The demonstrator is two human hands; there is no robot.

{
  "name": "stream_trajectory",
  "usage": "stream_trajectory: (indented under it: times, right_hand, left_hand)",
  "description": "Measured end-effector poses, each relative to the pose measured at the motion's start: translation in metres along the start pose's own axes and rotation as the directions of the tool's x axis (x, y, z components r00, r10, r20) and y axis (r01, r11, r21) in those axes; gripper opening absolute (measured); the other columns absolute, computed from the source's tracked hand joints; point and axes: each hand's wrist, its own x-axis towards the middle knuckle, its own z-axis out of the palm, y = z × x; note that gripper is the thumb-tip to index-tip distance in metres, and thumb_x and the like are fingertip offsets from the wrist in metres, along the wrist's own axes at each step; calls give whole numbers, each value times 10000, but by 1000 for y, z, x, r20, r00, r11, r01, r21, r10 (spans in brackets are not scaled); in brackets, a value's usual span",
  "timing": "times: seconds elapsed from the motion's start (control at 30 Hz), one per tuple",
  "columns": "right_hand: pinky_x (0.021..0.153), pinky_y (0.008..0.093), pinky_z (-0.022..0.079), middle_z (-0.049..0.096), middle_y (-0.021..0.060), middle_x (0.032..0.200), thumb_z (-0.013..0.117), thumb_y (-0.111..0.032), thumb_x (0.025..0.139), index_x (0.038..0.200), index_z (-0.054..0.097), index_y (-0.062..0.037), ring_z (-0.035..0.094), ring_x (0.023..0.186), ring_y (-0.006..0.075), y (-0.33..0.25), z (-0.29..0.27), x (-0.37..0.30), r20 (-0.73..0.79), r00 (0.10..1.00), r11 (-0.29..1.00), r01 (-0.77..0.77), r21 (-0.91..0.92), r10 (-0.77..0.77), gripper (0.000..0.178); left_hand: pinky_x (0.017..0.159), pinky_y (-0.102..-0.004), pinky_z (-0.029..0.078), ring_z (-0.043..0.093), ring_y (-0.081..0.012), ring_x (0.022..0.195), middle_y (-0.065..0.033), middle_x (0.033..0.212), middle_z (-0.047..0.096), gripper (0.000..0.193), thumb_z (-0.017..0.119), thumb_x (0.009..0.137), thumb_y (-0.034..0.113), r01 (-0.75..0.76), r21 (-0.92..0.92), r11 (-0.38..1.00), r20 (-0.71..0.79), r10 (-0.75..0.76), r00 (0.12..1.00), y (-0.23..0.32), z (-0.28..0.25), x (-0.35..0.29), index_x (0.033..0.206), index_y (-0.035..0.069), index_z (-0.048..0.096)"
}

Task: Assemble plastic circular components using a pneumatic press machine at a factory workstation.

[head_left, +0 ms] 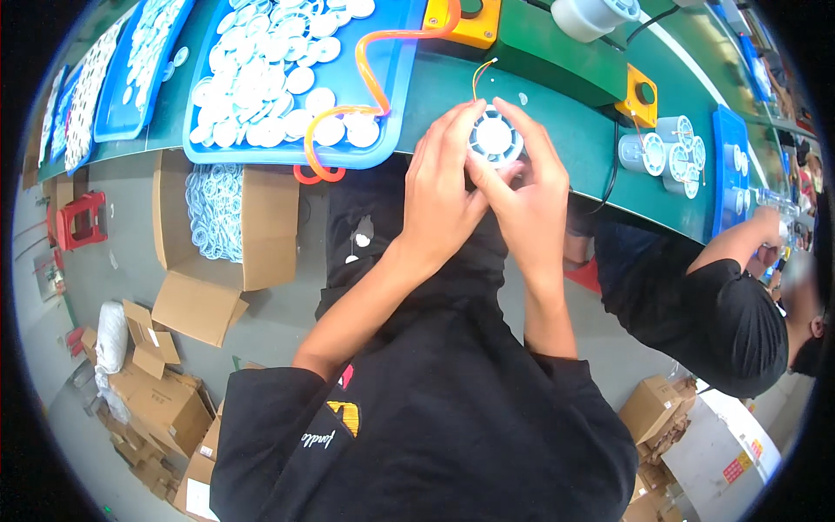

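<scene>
Both my hands meet over the near edge of the green table [584, 143], around a round pale-blue plastic housing [495, 137] with a white disc in its spoked face. My left hand [439, 178] wraps its left side, and my right hand [541, 187] closes on it from the right, fingertips near its upper rim and thumb low. Thin red and yellow wires [476, 80] rise behind it, ending in a small white connector. My fingers hide the housing's sides. Left of my hands, a blue tray [261, 157] holds a pile of white plastic discs [252, 87].
An orange coiled hose [370, 74] hangs over the tray. Beyond my hands stands a green fixture [548, 52] with a yellow button box [641, 96]. Several similar housings [644, 155] sit right. A co-worker [718, 317] works there. A cardboard box [270, 226] of blue rings stands below left.
</scene>
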Motion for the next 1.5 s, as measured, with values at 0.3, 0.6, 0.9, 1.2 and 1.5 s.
stream_trajectory:
  times: [0.3, 0.6, 0.9, 1.2, 1.5]
  right_hand:
    - [1067, 423, 525, 631, 211, 1390, 918, -214, 848, 1431, 547, 86, 630, 1275, 303, 4, -45, 70, -515, 832, 979, 168, -118, -205, 753]
    - [869, 385, 589, 773, 200, 1081, 903, -254, 816, 1234, 688, 79, 756, 950, 299, 8, -62, 148, -478, 843, 965, 168, -201, -247, 576]
    - [878, 479, 576, 700, 246, 1103, 901, -295, 774, 1237, 643, 56, 690, 999, 419, -8, -88, 115, -534, 756, 907, 191, -375, -379, 636]
    - [992, 408, 580, 692, 207, 1269, 844, -192, 945, 1319, 609, 83, 709, 1139, 276, 153, -238, -11, -963, 236, 911, -356, -207, -127, 520]
    - [1048, 481, 514, 621, 271, 1337, 809, -243, 961, 1413, 573, 89, 647, 1188, 376, 185, -243, -24, -881, 307, 690, -548, -473, -360, 609]
  left_hand:
    - [930, -466, 565, 686, -404, 1119, -209, 1253, 646, 639, 831, 854, 113, 136, -38, 990, -1, -137, 991, 20, -7, 7, 1412, 10, 537]
    - [877, -412, 598, 715, -334, 1105, -193, 1291, 647, 651, 832, 890, 130, 272, -64, 960, 185, -256, 949, 31, -20, 19, 1446, 8, 516]
    - [819, -299, 617, 720, -180, 1041, -146, 1249, 660, 634, 823, 927, 67, 297, -160, 942, 204, -262, 943, 20, -11, 19, 1458, -39, 493]
    - [887, -339, 609, 710, -223, 1150, -171, 1296, 661, 639, 828, 927, 128, 49, -255, 966, 136, -14, 991, 52, 7, 112, 1446, -57, 504]
    - [849, -332, 579, 702, -204, 977, -154, 1202, 695, 619, 829, 944, 222, 18, -277, 961, 203, 40, 978, 47, 55, 200, 1429, -5, 517]
